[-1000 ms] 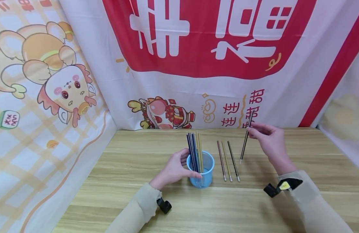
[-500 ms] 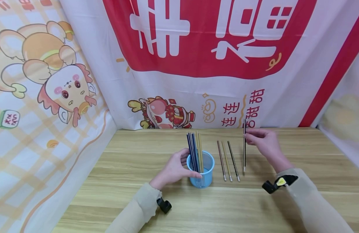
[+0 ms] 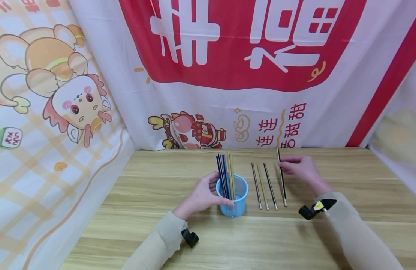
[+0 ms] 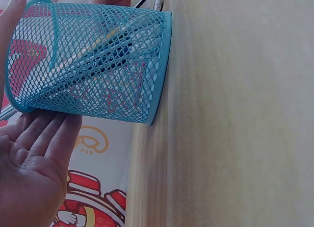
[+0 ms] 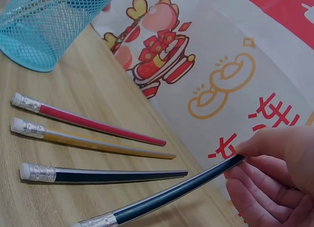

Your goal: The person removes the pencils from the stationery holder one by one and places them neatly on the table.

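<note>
Held pencil (image 5: 179, 189): dark, with a metal band and a white eraser at the near end. On my screens I see it over the table (image 3: 248, 240), just right of a row of three pencils. I cannot tell whether its eraser end touches the wood.

Right hand (image 3: 301, 167): narrow grip, thumb and fingers pinching the pencil toward its far end. The near part of the shaft juts out free of the fingers.

Row: I count a red pencil (image 5: 98, 123), a yellow pencil (image 5: 108, 146) and a dark pencil (image 5: 117, 176), in that order from left to right in the head view. They lie side by side, apart from one another, erasers toward the person.

Cup (image 3: 241, 208): light blue mesh, upright on the table, left of the row. I note dark blue pencils (image 3: 223, 174) and yellowish pencils (image 3: 232, 172) standing in it, tops well above the rim, gathered toward its left side.

Left hand (image 3: 200, 193): holding the cup, thumb along the near side and fingers round the far side.

Surroundings: both sleeves (image 3: 164, 236) are pale beige, and I see a black device (image 3: 190, 237) at each wrist. A white and red cloth (image 3: 201, 101) with large characters hangs behind the table; a checked cloth (image 3: 26, 180) with cartoon figures hangs to the left
</note>
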`<state>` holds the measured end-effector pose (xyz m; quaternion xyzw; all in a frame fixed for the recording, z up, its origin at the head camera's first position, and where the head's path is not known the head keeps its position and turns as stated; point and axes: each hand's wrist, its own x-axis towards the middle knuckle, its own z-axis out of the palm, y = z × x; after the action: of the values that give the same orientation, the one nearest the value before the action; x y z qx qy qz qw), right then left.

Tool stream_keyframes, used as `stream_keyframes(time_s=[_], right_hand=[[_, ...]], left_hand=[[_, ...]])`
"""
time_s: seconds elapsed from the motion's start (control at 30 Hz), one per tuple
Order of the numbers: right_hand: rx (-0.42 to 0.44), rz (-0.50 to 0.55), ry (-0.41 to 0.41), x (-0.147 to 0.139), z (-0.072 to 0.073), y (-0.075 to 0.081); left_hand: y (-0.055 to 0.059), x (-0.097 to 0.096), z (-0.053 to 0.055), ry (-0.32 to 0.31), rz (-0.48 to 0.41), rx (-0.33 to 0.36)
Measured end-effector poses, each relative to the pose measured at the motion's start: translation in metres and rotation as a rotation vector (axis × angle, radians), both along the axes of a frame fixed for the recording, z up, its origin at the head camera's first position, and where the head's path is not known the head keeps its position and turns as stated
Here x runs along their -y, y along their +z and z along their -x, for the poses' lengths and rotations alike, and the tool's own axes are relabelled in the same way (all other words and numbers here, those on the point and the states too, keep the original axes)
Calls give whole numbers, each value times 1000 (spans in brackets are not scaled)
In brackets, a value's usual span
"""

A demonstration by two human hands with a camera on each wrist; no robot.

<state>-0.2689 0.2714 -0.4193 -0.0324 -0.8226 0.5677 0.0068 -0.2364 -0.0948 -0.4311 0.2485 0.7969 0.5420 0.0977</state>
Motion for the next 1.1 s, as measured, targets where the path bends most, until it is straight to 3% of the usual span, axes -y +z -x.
stream_keyframes(time_s=[0.27,0.8,1.1], right_hand=[[-5,-31,19,2,3,-8],[98,-35,11,10,14,-31],[100,-94,9,15,13,-32]], left_hand=[[0,0,0,0,1,3],[0,0,0,3,5,1],[1,0,-1,5,6,5]])
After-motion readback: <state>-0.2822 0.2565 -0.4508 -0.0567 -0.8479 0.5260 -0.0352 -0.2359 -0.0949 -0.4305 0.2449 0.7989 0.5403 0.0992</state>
